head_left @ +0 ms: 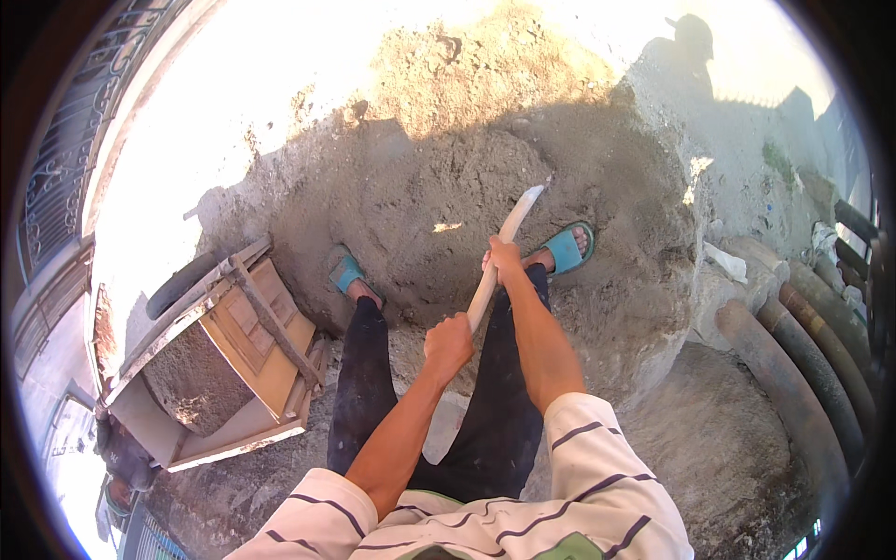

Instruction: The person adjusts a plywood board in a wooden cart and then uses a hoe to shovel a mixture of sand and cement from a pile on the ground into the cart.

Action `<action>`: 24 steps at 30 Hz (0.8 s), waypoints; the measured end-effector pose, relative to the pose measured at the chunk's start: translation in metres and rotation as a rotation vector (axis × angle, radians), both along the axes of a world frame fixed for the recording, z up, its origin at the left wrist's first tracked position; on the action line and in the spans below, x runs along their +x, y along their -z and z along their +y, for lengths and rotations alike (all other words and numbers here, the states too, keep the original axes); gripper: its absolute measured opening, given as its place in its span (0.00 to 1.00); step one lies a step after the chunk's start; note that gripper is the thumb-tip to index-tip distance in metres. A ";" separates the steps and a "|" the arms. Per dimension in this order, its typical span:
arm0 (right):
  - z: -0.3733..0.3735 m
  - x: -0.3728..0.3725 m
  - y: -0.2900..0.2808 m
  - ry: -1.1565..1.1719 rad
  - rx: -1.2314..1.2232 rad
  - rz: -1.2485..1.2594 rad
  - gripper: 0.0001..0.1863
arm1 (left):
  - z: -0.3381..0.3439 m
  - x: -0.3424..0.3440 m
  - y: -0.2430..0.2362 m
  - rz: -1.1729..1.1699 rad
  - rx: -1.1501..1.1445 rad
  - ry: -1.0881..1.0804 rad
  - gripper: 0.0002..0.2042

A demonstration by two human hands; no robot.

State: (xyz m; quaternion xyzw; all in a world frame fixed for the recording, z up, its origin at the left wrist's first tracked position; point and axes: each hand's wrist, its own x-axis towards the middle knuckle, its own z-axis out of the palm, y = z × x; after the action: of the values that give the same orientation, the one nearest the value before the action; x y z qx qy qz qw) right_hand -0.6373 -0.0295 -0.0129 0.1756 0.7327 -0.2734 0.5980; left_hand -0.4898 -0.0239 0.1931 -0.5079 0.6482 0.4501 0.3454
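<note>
Both of my hands grip a long, pale wooden tool handle that slants up and to the right between my legs. My left hand is wrapped round its near end. Farther up, my right hand closes round the shaft. The handle's far end runs down to the pile of damp grey-brown sandy mix. Whatever head the tool has is hidden in or behind that mix, so its kind cannot be told. My feet, in teal sandals, stand apart on the pile.
At the left stands a wooden box partly filled with the same mix, beside a dark tyre. Another person is behind it at the lower left. Thick curved pipes lie at the right. A metal railing borders the far left.
</note>
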 end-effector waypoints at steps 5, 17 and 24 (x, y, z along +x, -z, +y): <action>-0.011 0.001 -0.025 0.071 -0.025 -0.042 0.12 | -0.023 -0.007 -0.044 0.088 -0.084 -0.079 0.10; -0.022 0.076 -0.232 0.576 -0.284 -0.333 0.17 | -0.112 0.138 -0.298 0.318 -0.088 0.000 0.08; -0.031 0.192 -0.286 0.596 -0.185 -0.195 0.17 | -0.076 0.393 -0.455 0.295 -0.157 0.018 0.09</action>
State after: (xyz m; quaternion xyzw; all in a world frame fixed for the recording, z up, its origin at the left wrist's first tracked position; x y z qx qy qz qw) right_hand -0.4449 -0.0604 0.2733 0.3526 0.5605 -0.4835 0.5725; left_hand -0.0972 -0.0998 0.6482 -0.4557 0.7296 0.4648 0.2097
